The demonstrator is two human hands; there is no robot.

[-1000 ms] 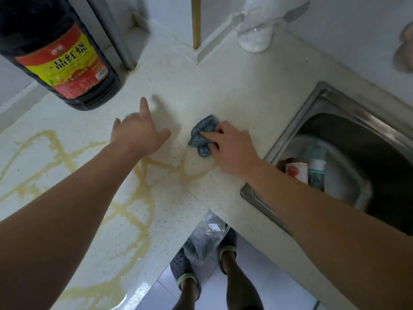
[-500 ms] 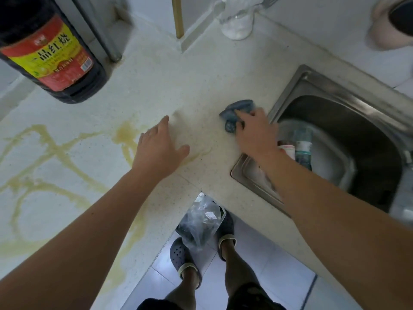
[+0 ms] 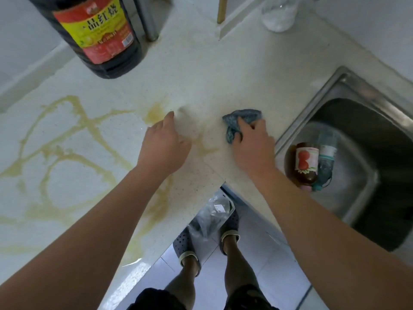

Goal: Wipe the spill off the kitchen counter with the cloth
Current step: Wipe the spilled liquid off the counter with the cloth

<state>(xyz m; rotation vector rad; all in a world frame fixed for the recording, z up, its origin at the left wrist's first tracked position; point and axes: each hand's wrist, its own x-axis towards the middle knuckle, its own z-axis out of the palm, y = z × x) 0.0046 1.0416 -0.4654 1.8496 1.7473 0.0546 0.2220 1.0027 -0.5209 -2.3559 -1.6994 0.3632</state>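
A small blue-grey cloth (image 3: 240,120) lies bunched on the pale speckled counter (image 3: 201,70), just left of the sink. My right hand (image 3: 252,148) presses down on it, fingers curled over its near part. Yellowish spill streaks (image 3: 67,153) loop across the counter's left half, with a blotch (image 3: 154,114) by my left fingertips and a faint smear (image 3: 205,148) between my hands. My left hand (image 3: 164,148) rests flat on the counter, fingers extended, holding nothing.
A large dark bottle (image 3: 98,34) with a red and yellow label stands at the back left. A clear container (image 3: 279,14) sits by the back wall. The steel sink (image 3: 312,104) at right holds a brown bottle (image 3: 306,164) and a clear plastic bottle (image 3: 325,157).
My right hand drew the cloth back left, away from the sink rim, after sweeping it right. My left hand stays planted on the counter.
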